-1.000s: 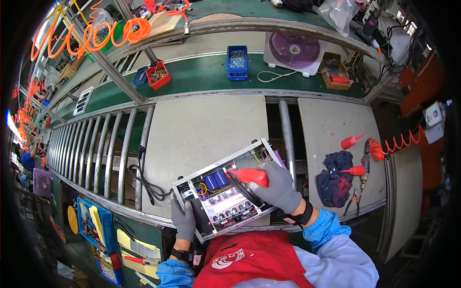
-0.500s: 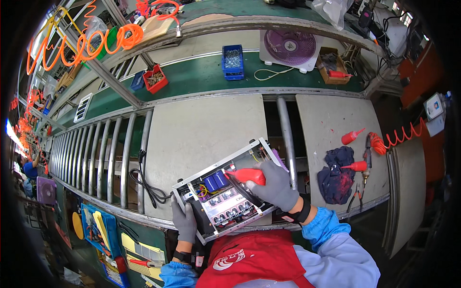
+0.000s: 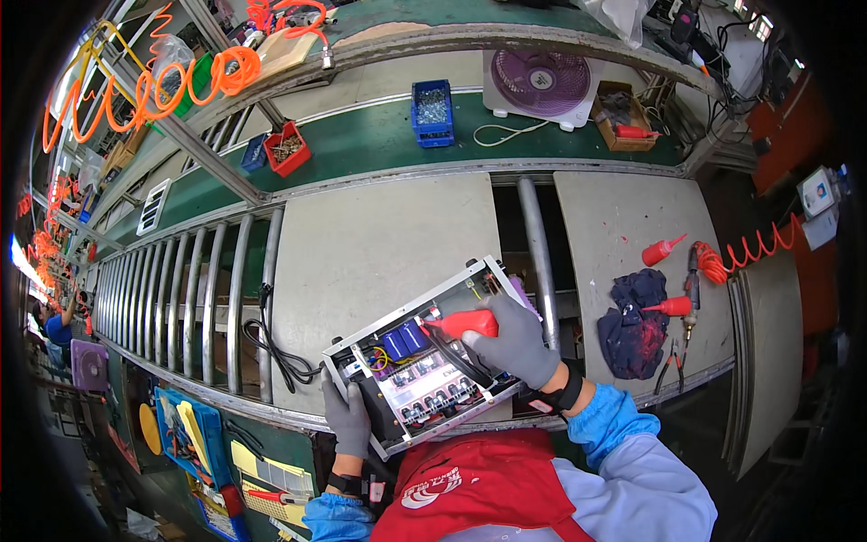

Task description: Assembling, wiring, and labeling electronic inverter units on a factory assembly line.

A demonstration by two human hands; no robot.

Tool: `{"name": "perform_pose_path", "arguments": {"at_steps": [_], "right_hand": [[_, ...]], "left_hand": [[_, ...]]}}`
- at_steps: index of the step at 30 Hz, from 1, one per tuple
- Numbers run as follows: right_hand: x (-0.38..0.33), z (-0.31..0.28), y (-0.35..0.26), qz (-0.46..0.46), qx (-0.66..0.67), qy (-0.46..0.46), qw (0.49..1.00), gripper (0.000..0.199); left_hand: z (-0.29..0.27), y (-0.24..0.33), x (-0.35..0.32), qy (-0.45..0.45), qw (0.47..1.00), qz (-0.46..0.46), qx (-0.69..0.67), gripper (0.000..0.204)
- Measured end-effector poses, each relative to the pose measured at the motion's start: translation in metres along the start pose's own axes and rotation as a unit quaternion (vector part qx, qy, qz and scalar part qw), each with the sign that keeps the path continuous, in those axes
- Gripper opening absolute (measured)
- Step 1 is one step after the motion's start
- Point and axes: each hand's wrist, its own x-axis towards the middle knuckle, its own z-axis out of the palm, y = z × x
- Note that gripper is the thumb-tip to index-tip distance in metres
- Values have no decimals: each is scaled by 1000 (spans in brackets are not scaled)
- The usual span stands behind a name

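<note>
An open, shallow metal case (image 3: 408,308) sits tilted in front of me, with its near edge close to my red apron. Inside are a circuit board with a row of black parts (image 3: 442,404), blue block-shaped components (image 3: 405,341) and several wires. My gloved left hand (image 3: 346,417) grips the left end of the case. In my gloved right hand (image 3: 524,348) lies a red squeeze bottle (image 3: 465,323), held nearly flat over the case, its narrow end toward the blue components. Whether its tip touches anything I cannot tell.
A black cable (image 3: 271,348) trails left over the rollers (image 3: 191,303). On the right board lie a stained dark cloth (image 3: 635,330), red bottles (image 3: 664,250), pliers (image 3: 669,369) and a tool on a coiled hose (image 3: 693,285). Bins (image 3: 433,117) and a fan (image 3: 542,86) stand behind.
The squeeze bottle's wide end has come up slightly, so it lies more level. My left hand keeps its hold, and the case stays in place. The whole view has shifted a little.
</note>
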Motion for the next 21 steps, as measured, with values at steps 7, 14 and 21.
{"name": "perform_pose_path", "arguments": {"at_steps": [7,14,21], "right_hand": [[0,4,4,68,35,-23,997,41],[-5,-26,15,174,184,-21,967,37],[-28,-107,-6,131,72,13,989,45]], "left_hand": [[0,-1,-1,2,1000,0,0,61],[1,1,-2,-5,1000,-6,-13,61],[-1,10,-2,3,1000,-14,-24,60]]}}
